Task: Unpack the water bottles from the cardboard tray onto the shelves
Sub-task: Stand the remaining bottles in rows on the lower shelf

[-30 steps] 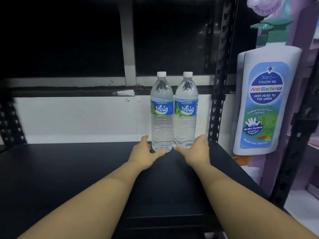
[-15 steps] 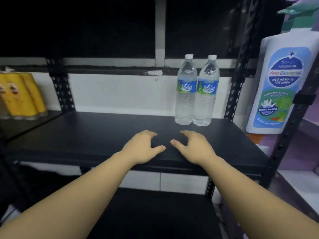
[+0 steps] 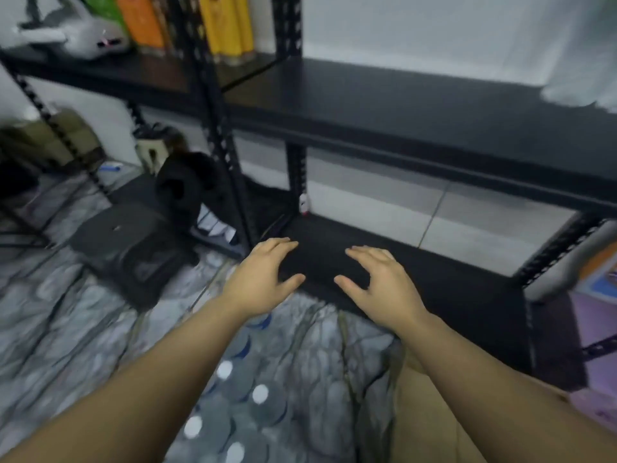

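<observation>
Between my forearms, low in the view, stand several clear water bottles (image 3: pixel 240 389) with white caps. The brown cardboard tray (image 3: pixel 425 426) shows beside them under my right arm. My left hand (image 3: pixel 263 279) and my right hand (image 3: pixel 380 285) hover side by side over the front edge of the lower black shelf (image 3: pixel 434 279), fingers spread and holding nothing. The middle black shelf (image 3: pixel 400 105) runs above them. A blurred pale shape (image 3: pixel 571 93) sits at its right end; I cannot tell what it is.
A black backpack (image 3: pixel 133 252) lies on the grey marbled floor to the left. A black perforated upright (image 3: pixel 217 135) splits the two racks. Yellow and orange packs (image 3: pixel 227 25) and a grey plush toy (image 3: pixel 76 35) stand on the left rack's shelf.
The view has swung down and left, away from the two bottles standing on the middle shelf. Both empty hands have dropped from that shelf to the lower one.
</observation>
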The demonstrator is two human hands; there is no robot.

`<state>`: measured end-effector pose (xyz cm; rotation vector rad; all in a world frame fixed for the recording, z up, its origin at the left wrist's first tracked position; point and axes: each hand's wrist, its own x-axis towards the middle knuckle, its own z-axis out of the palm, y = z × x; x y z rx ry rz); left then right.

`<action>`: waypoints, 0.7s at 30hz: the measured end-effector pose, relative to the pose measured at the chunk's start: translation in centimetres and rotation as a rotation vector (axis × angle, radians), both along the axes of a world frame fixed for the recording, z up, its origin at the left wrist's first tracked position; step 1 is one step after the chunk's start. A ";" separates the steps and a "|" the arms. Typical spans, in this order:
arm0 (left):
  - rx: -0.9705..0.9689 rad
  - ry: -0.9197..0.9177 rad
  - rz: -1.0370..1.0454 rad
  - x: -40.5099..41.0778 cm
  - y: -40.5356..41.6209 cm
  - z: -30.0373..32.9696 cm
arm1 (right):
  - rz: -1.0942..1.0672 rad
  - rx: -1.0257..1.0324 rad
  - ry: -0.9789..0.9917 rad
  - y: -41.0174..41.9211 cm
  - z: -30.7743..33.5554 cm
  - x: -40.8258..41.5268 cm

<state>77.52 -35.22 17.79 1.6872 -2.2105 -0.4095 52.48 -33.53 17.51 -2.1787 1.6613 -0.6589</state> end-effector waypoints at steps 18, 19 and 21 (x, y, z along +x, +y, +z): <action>0.524 -0.134 0.264 10.3 11.1 -17.3 | 0.399 0.654 0.306 7.4 -19.3 15.8; 0.540 -0.148 0.286 10.3 10.8 -17.6 | 0.393 0.630 0.322 7.5 -19.8 16.2; 0.563 -0.156 0.322 10.2 10.4 -18.1 | 0.377 0.582 0.356 7.4 -20.3 16.8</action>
